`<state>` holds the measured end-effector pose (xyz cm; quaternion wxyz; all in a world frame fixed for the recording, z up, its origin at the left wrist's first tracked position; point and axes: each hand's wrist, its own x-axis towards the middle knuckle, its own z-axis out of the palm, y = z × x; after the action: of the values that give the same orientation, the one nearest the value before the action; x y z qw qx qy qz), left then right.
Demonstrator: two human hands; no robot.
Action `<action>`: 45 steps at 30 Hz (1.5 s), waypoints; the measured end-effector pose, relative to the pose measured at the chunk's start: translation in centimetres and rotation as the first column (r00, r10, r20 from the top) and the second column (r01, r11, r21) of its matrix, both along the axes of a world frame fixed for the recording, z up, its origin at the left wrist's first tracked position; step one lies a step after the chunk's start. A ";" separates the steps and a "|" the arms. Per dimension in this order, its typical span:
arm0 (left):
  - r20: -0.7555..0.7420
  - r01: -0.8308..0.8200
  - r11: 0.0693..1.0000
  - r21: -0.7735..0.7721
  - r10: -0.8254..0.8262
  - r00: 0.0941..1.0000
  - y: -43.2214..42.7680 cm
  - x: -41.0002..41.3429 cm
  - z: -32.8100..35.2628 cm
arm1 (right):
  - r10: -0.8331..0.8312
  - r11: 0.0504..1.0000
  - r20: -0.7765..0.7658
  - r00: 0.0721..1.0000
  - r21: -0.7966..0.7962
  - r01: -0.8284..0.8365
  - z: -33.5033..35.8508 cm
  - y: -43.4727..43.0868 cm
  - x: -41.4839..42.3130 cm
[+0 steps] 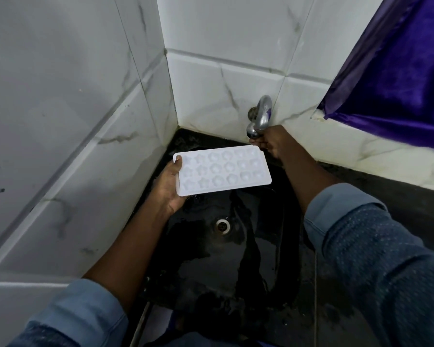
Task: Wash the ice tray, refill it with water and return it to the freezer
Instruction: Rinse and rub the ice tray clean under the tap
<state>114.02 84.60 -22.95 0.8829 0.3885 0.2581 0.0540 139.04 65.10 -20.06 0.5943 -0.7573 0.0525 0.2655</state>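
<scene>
A white ice tray (223,170) with several star and flower shaped moulds is held level above a black sink (256,259). My left hand (167,186) grips the tray's left short end, thumb on top of the rim. My right hand (271,144) reaches past the tray's far right corner, its fingers curled round the lower end of a chrome tap (261,116) fixed to the tiled wall. No running water shows. The mould hollows look pale; I cannot tell if they hold water.
The wet sink has a round metal drain (222,225) below the tray. White marbled wall tiles (73,121) close in on the left and back. A purple cloth (398,71) hangs at the upper right. A dark counter edge (398,186) runs along the right.
</scene>
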 end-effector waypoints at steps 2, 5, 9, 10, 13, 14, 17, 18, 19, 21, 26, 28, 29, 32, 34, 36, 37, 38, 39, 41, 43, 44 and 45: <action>0.002 0.007 1.000 -0.004 -0.007 1.000 -0.2 0.2 0.2 | -0.029 0.999 0.037 0.999 -0.023 0.030 0.0 0.2 0.3; -0.003 0.010 1.000 -0.014 -0.010 1.000 -0.6 0.1 0.5 | -0.039 0.997 0.054 0.998 -0.069 0.043 0.1 0.6 0.6; -0.008 -0.005 0.999 -0.036 0.005 1.000 -1.0 -0.1 0.8 | -0.022 0.992 0.083 0.996 -0.120 0.032 0.6 0.8 0.6; -0.006 -0.007 0.999 -0.040 0.007 1.000 -1.1 -0.2 0.8 | -0.023 0.991 0.100 0.995 -0.126 0.036 0.8 0.9 0.5; -0.014 -0.021 0.999 -0.050 0.020 1.000 -1.3 -0.5 0.8 | -0.015 0.991 0.125 0.992 -0.132 0.031 1.1 1.0 0.4; -0.018 -0.028 0.998 -0.055 0.027 0.999 -1.4 -0.6 0.8 | -0.015 0.990 0.120 0.993 -0.134 0.032 1.2 1.0 0.3; -0.009 -0.040 0.998 -0.058 0.039 0.999 -1.6 -0.8 0.9 | -0.015 0.995 0.104 0.994 -0.097 0.025 1.7 0.8 -0.1; -0.009 -0.042 0.998 -0.054 0.042 0.999 -1.6 -0.9 0.9 | -0.016 0.996 0.107 0.994 -0.083 0.025 1.8 0.7 -0.3; -0.013 -0.047 0.998 -0.050 0.046 0.999 -1.6 -0.9 1.0 | -0.021 0.997 0.111 0.994 -0.072 0.029 2.0 0.7 -0.4; -0.022 -0.051 0.998 -0.045 0.050 0.999 -1.7 -0.9 1.0 | -0.020 0.997 0.104 0.994 -0.069 0.027 2.6 0.8 -0.5; -0.034 -0.048 0.998 -0.027 0.047 0.998 -1.7 -1.1 0.7 | 0.033 0.994 0.107 0.994 -0.104 -0.022 3.0 0.6 -1.0; -0.041 -0.051 0.998 -0.027 0.050 0.998 -1.7 -1.1 0.2 | 0.008 0.997 0.079 0.997 -0.081 -0.002 2.8 -0.1 -1.2; -0.042 -0.053 0.998 -0.030 0.052 0.998 -1.6 -1.1 0.0 | -0.007 0.998 0.061 0.998 -0.068 0.011 2.9 -0.5 -1.3; -0.059 -0.041 0.998 -0.049 0.038 0.998 -1.7 -1.1 -0.9 | -0.013 0.993 0.068 0.998 -0.117 0.021 2.5 -2.2 -2.1; -0.075 -0.026 0.998 -0.060 0.021 0.997 -2.0 -1.1 -1.5 | 0.017 0.987 0.096 0.995 -0.164 -0.001 1.5 -3.7 -3.1; -0.076 -0.015 0.998 -0.068 0.009 0.997 -2.5 -1.0 -2.1 | 0.071 0.975 0.128 0.989 -0.218 -0.042 0.5 -5.3 -4.6; -0.068 -0.012 0.997 -0.077 0.007 0.998 -2.8 -0.9 -2.4 | 0.099 0.967 0.137 0.986 -0.247 -0.062 0.0 -6.1 -5.4; -0.062 -0.008 0.996 -0.088 0.002 0.998 -3.2 -0.8 -2.6 | 0.118 0.959 0.140 0.983 -0.271 -0.077 -0.4 -7.0 -6.1; -0.054 0.001 0.995 -0.101 -0.007 0.999 -3.5 -0.6 -2.7 | 0.132 0.953 0.139 0.981 -0.289 -0.087 -0.8 -7.8 -6.7; -0.041 0.017 0.992 -0.122 -0.022 0.999 -4.2 -0.2 -3.3 | 0.136 0.954 0.130 0.982 -0.286 -0.094 -1.7 -9.1 -7.6; -0.052 0.020 0.992 -0.122 -0.026 0.998 -5.0 0.3 -3.6 | 0.115 0.960 0.106 0.988 -0.267 -0.083 -2.5 -10.3 -8.2; -0.059 0.027 0.992 -0.124 -0.035 0.998 -5.4 0.6 -3.8 | 0.093 0.964 0.096 0.991 -0.257 -0.066 -2.9 -10.8 -8.3; -0.067 0.036 0.991 -0.130 -0.045 0.997 -5.9 1.0 -4.0 | 0.066 0.967 0.087 0.994 -0.252 -0.042 -3.2 -11.4 -8.4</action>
<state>115.04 78.72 -26.95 0.8974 0.3377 0.2839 0.0057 130.68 53.70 -23.30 0.4887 -0.8389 0.0368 0.2367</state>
